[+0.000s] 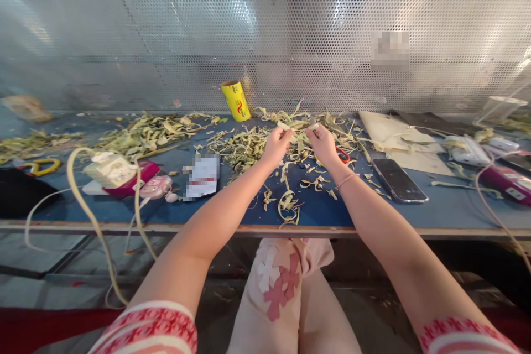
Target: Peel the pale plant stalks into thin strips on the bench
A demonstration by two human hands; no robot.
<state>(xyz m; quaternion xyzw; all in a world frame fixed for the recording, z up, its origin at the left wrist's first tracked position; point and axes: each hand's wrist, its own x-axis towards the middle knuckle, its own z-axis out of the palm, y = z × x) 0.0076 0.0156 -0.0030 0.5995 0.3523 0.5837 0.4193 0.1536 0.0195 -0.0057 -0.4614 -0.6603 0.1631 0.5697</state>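
Observation:
My left hand point(277, 145) and my right hand point(322, 144) are stretched out over the blue table point(323, 207), close together, fingers pinched. Between them they hold a pale green leaf strip point(297, 128), each hand gripping one end. Under and around the hands lies a heap of cut leaf scraps point(244, 146). Curled strips point(287, 203) lie nearer the table's front edge. A red-handled pair of scissors point(342, 155) peeks out just right of my right hand, mostly hidden by it.
A yellow roll of film point(235, 100) stands at the back by the perforated metal wall. A phone point(399, 180) lies to the right, with papers and cables behind it. At left are a pink gadget point(155, 186), a white box point(108, 168), long pale strips and more leaf piles point(149, 128).

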